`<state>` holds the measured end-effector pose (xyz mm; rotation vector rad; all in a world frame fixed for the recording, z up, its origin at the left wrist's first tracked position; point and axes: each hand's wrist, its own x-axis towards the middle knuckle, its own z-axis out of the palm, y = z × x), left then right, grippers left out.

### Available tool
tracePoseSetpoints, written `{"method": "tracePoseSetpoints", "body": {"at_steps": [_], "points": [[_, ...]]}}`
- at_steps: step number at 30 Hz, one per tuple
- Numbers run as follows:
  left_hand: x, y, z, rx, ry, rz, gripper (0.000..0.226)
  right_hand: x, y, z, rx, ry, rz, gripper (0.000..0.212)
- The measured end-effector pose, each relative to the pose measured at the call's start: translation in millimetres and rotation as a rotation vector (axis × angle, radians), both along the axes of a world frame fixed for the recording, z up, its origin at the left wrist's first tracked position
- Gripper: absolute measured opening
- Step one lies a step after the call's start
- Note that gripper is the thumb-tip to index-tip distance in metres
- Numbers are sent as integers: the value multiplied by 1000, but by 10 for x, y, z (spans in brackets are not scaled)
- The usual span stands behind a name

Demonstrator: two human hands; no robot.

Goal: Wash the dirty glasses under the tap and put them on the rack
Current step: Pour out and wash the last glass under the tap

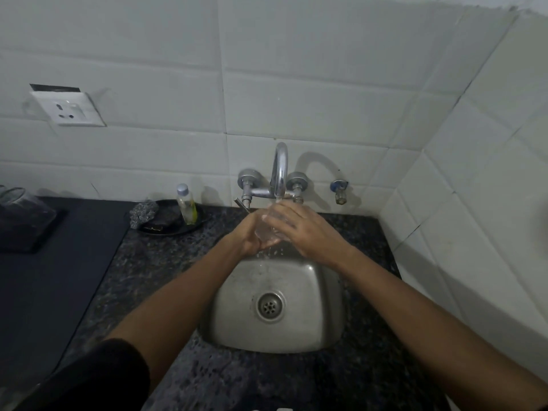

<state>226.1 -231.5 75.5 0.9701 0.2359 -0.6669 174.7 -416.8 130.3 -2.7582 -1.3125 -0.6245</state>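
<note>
The step in hand is the rinse: 1 clear glass [268, 229] is held directly under the spout of the tap [280, 173], above the back edge of the steel sink [314, 292]. Water drops show falling from the glass towards the sink's back wall.

The left hand [252, 235] grips the glass from the tap's left side, fingers curled round its lower part. The right hand [296, 229] lies over the glass from the tap's right side, fingers wrapped across its upper part and rim, so both hands grasp the same glass. Whether the right fingers reach inside the rim I cannot tell; the glass is mostly hidden between the hands.

No rack shows anywhere in this view. Left of the tap, on the dark stone counter [166, 262], sits a black dish [189, 228] holding a steel scourer [143, 213] and a small bottle [186, 204] of yellowish liquid. Further left of the tap, at the frame's edge, stands another clear vessel [23, 209] on a dark mat; whether it is a glass awaiting washing is unclear.

As a judgement, the task is in its washing phase with at least this 1 glass unfinished. The next move calls for tipping out the water, keeping 1 firm hold on the wet, slippery wall, and carrying the glass away from the tap to a rack that must lie outside the frame.
</note>
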Motion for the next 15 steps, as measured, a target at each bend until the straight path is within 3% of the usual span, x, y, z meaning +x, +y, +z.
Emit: {"method": "tracePoseSetpoints", "body": {"at_steps": [2,4,7,10,13,15], "points": [[-25,-46,-8,-249,87,90,38,-3,-42,8,39,-119,-12,57],[-29,-75,-20,-352,100,124,28,-18,-43,15,14,-105,20,47],[-38,-112,-8,-230,20,123,28,33,50,52,-59,257,-52,48],[-53,-148,29,-159,-2,142,36,164,158,133,-73,453,-152,27],[8,-108,-17,-98,76,102,40,274,186,292,-277,435,-79,25],[69,-29,-48,-38,116,1,33,334,158,325,-416,302,96,28]]}}
